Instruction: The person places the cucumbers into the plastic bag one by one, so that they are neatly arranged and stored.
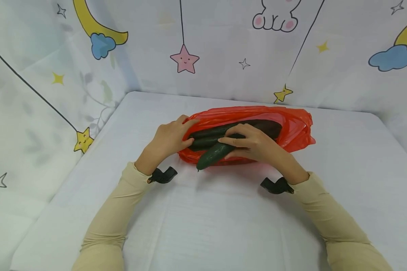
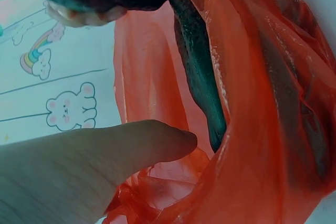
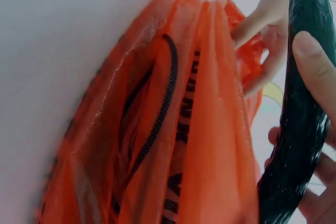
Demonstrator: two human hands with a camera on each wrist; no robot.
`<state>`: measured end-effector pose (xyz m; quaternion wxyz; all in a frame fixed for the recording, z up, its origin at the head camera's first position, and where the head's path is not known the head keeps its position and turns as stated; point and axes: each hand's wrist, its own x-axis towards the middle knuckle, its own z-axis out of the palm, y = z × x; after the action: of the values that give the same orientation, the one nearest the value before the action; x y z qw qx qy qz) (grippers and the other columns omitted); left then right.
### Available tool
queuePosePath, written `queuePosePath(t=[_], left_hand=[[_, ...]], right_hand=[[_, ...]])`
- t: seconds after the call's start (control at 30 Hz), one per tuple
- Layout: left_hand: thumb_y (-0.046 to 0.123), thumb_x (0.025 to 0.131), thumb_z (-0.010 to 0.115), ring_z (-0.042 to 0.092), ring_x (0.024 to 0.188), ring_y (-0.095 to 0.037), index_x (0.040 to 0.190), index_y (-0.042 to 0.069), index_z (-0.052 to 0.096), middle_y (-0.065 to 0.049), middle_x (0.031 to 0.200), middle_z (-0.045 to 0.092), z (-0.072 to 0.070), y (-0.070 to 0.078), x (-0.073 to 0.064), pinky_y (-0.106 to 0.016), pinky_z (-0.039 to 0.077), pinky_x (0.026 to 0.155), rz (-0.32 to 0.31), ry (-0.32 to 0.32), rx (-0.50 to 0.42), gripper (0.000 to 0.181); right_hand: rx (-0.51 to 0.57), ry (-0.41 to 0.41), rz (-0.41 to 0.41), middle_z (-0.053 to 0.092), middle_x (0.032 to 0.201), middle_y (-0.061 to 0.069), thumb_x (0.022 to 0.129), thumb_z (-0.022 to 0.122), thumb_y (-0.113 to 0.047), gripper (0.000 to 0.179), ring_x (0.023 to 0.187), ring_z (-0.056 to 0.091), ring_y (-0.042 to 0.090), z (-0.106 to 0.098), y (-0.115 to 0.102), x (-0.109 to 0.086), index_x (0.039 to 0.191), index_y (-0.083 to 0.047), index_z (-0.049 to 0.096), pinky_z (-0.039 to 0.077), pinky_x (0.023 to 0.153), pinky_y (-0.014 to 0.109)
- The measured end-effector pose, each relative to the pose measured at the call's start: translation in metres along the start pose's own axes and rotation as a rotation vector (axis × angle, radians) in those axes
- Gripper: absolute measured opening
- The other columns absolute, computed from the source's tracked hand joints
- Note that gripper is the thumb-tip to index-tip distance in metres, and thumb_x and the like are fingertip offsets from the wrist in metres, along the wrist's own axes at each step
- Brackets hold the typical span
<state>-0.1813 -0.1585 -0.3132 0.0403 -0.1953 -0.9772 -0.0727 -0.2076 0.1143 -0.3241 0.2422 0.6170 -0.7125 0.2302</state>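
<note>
A red plastic bag [image 1: 300, 130] lies on its side with its mouth spread open, and dark green cucumbers [image 1: 203, 143] lie inside it. My left hand [image 1: 167, 137] pinches the bag's edge at the left end, its thumb [image 2: 157, 142] at the opening in the left wrist view. My right hand [image 1: 254, 143] grips one cucumber [image 1: 211, 155] from above, thumb on one side and fingers on the other. That cucumber slants over the bag's front rim, its tip pointing toward the near left. In the right wrist view, the held cucumber [image 3: 302, 108] is beside the bag's edge.
The bag stands on a white-covered table [image 1: 224, 226]. Black straps [image 1: 164, 175] stick out at both wrists. Behind the table hangs a pale cloth [image 1: 220, 30] printed with stars, moons and clouds. Black lettering [image 3: 184, 114] shows on the bag.
</note>
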Motion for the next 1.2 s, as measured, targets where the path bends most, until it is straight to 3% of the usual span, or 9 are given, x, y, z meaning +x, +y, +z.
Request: queuePosePath(t=[0.1, 0.2, 0.53, 1.2], left_hand=[[0.029, 0.091, 0.068, 0.066, 0.086, -0.029, 0.144, 0.016, 0.048, -0.014, 0.133, 0.053, 0.000, 0.000, -0.001, -0.040, 0.056, 0.062, 0.002, 0.012, 0.008, 0.058], [0.029, 0.091, 0.068, 0.066, 0.087, -0.029, 0.144, 0.016, 0.047, -0.014, 0.134, 0.052, 0.000, 0.000, -0.002, -0.040, 0.056, 0.062, 0.004, 0.015, 0.006, 0.059], [0.027, 0.090, 0.069, 0.066, 0.087, -0.028, 0.145, 0.014, 0.046, -0.015, 0.133, 0.052, -0.002, 0.000, -0.001, -0.038, 0.057, 0.064, 0.001, 0.008, 0.017, 0.061], [0.027, 0.092, 0.067, 0.065, 0.080, -0.028, 0.144, 0.012, 0.047, -0.016, 0.131, 0.054, -0.004, 0.000, -0.002, -0.035, 0.054, 0.057, 0.018, 0.030, 0.020, 0.058]], right_hand=[[-0.001, 0.010, 0.067, 0.062, 0.104, 0.015, 0.066, 0.087, -0.021, 0.051, 0.095, 0.060, 0.028, 0.003, 0.004, 0.002, 0.113, -0.009, 0.073, 0.055, 0.080, 0.043], [-0.019, 0.017, 0.133, 0.062, 0.103, 0.016, 0.060, 0.090, -0.013, 0.057, 0.094, 0.060, 0.029, 0.006, 0.007, 0.004, 0.114, -0.007, 0.073, 0.055, 0.079, 0.042], [-0.025, -0.063, 0.330, 0.063, 0.103, 0.016, 0.069, 0.087, -0.016, 0.050, 0.090, 0.061, 0.029, 0.014, 0.018, 0.015, 0.116, -0.007, 0.072, 0.056, 0.078, 0.040], [-0.119, -0.144, 0.517, 0.069, 0.112, 0.015, 0.079, 0.081, -0.030, 0.049, 0.103, 0.063, 0.032, 0.030, 0.034, 0.008, 0.122, -0.010, 0.069, 0.052, 0.089, 0.048]])
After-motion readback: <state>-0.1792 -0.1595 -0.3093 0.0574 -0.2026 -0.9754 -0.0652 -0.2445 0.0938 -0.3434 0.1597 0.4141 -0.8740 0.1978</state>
